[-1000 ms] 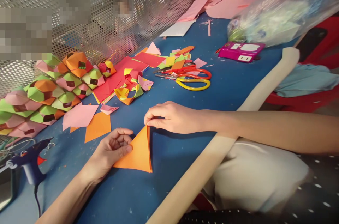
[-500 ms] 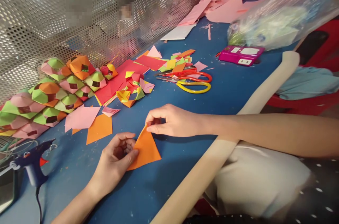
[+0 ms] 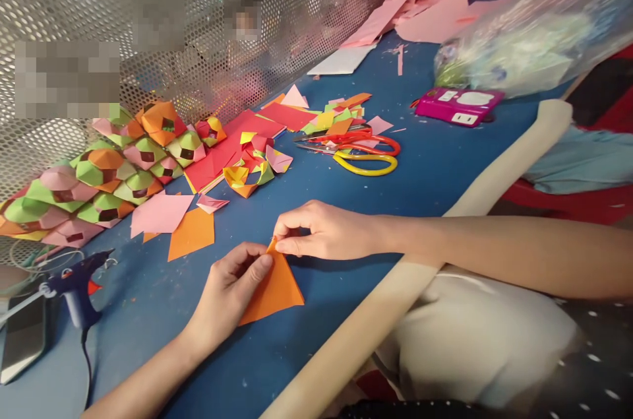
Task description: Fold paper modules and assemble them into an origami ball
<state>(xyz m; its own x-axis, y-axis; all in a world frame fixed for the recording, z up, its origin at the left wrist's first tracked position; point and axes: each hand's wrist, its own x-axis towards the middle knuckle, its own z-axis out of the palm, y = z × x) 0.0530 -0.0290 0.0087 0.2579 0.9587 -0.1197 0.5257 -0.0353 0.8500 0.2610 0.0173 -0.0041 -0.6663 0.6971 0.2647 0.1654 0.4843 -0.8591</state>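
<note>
A folded orange sheet of paper (image 3: pixel 273 293) is held in the air just over the blue table, its wide edge toward me. My left hand (image 3: pixel 236 287) pinches its left edge near the top, thumb in front and fingers behind. At the upper corner, the thumb and fingertips of my right hand (image 3: pixel 316 229) close on the paper's tip. Both hands almost meet there. Part of the paper is hidden behind the left thumb. Beyond the left hand lie an orange sheet (image 3: pixel 194 233) and a pink sheet (image 3: pixel 163 213) on the table.
Folded paper units (image 3: pixel 103 171) stand stacked along the perforated metal screen (image 3: pixel 192 30). A glue gun (image 3: pixel 79 290) and a phone (image 3: pixel 24 340) lie at left. Scissors (image 3: pixel 368 163), paper scraps (image 3: pixel 341 117) and a magenta box (image 3: pixel 457 106) are farther back. A pale edge strip (image 3: pixel 376 313) borders the table.
My left hand has slid up the orange paper's left edge toward its tip, coming closer to my right hand. The right hand keeps its pinch. The view has shifted slightly.
</note>
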